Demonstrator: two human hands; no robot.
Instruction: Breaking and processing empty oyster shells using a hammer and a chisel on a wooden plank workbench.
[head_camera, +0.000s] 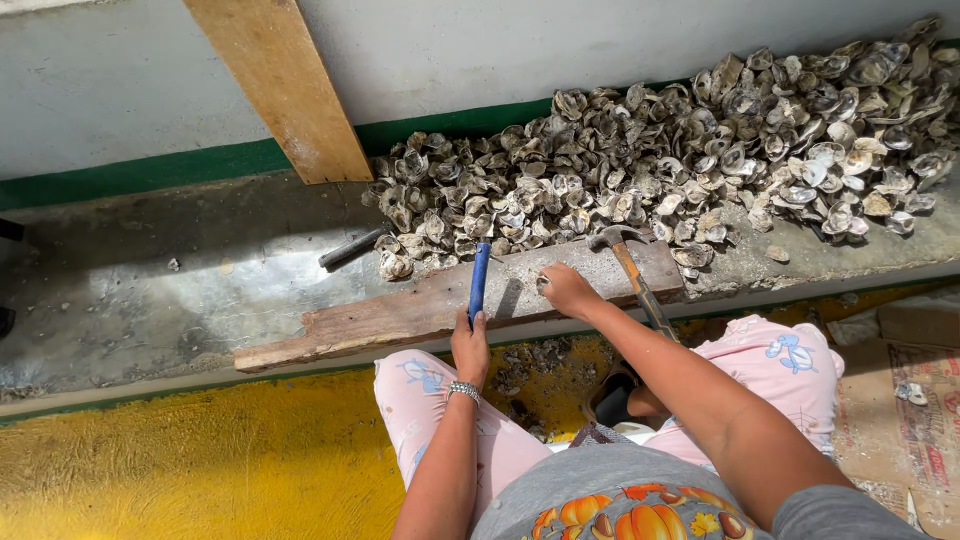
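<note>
Gripped in her left hand (470, 345) is the blue handle of a hammer (479, 282), fingers wrapped tight around its lower end so the shaft stands up toward the wall; its head is hard to make out against the shells. Her right hand (568, 290) presses down on a small oyster shell (543, 283), fingertips pinched together on it, just to the right of the blue handle.

Biggest thing about is the heap of oyster shells (700, 150), grey and white, banked along the concrete ledge (150, 290) against the wall and reaching off to the right. A pale wooden board (285, 85) leans on that wall. Both hands work over a weathered plank (400, 315) lying along the ledge's front edge, and the pinched shell sits on it.

A claw hammer (630, 262) with an orange and black handle lies across the plank's right end, beside her right forearm. A dark metal bar (350, 248) rests on the ledge left of the heap. Shell scraps (535, 365) lie on the yellow floor between her knees.
</note>
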